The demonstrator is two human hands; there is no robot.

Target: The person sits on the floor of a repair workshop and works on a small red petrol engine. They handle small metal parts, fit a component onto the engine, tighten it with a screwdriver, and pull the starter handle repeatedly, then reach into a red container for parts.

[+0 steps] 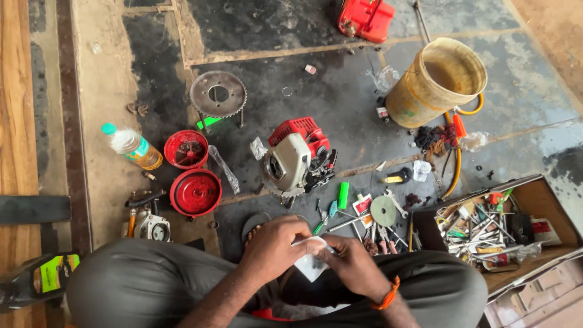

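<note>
Head cam, looking straight down: both hands sit together over the lap. The left hand is curled shut around a small white packet, and the right hand pinches the packet's other edge, fingers closed on it.

Just past the knuckles there's a scatter of small tools on the floor, so it's pretty tight there. A bit further out from the hands sits the red and white small engine. Off beyond the left hand are two red round covers. Off the right hand's side, an open wooden toolbox crowds the knee.

More open floor shows well beyond the engine, up toward the yellow bucket.
</note>
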